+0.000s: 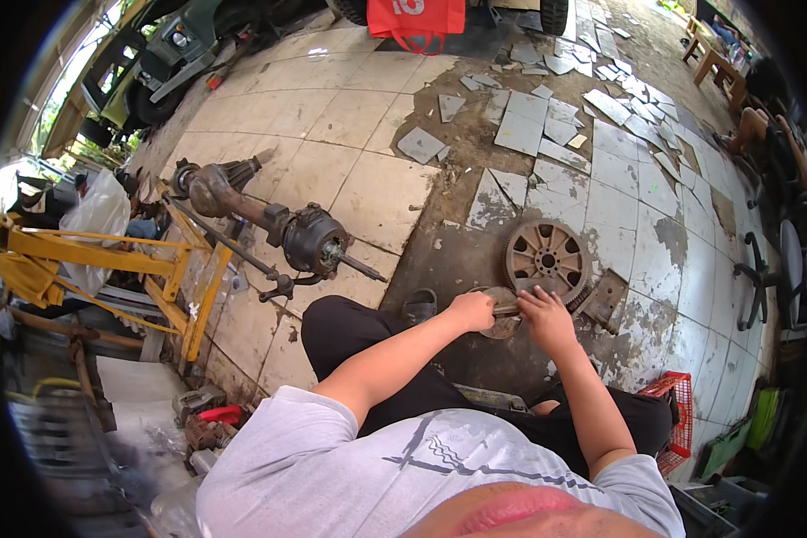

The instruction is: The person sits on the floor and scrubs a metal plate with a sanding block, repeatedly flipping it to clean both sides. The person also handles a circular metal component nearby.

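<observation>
A large rust-brown flywheel (517,257) with a toothed rim and several holes lies on the floor before me. Just below it is a smaller, flat, round metal part (502,329), partly covered by both hands. My left hand (472,311) is closed at the left side of this round part; its fingertips are mostly hidden. My right hand (547,321) lies over the right side with fingers stretched out, close to the flywheel's lower edge. A flat metal plate (608,300) rests on the floor right of my right hand.
A vehicle axle (242,204) lies at the left, beside a yellow metal frame (108,249). Broken tiles (520,124) are scattered farther off. A red crate (677,417) stands near my right leg, an office chair (789,269) at far right. Vehicles and a red bag (417,20) are at the back.
</observation>
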{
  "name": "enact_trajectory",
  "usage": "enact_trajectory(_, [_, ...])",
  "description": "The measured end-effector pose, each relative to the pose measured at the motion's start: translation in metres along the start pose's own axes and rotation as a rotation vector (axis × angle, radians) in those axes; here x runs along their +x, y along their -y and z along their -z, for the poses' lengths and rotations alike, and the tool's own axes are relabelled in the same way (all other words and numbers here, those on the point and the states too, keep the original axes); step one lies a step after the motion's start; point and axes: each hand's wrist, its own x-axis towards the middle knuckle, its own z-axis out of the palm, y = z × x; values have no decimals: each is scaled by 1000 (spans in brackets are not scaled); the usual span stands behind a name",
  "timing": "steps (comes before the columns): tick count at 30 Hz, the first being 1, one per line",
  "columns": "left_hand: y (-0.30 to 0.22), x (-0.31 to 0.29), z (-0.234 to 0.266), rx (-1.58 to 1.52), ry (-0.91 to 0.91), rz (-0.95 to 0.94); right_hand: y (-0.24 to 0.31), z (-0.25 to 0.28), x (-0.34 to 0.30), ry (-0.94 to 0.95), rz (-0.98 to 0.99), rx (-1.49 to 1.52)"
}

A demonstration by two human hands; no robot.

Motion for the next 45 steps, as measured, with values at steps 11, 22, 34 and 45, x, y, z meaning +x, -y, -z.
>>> enact_trajectory(11, [9,4,-14,-11,-32,-7,13,9,-3,-13,129,19])
enact_trajectory(22, [1,3,-4,-4,-18,4,3,13,-3,-25,-13,-48])
enact_trajectory(34, [-2,-2,1,-19,-25,-17,5,13,-4,-10,71,-29])
enact_trajectory(45, [2,3,-5,-18,-8,3,9,6,-5,-17,107,40])
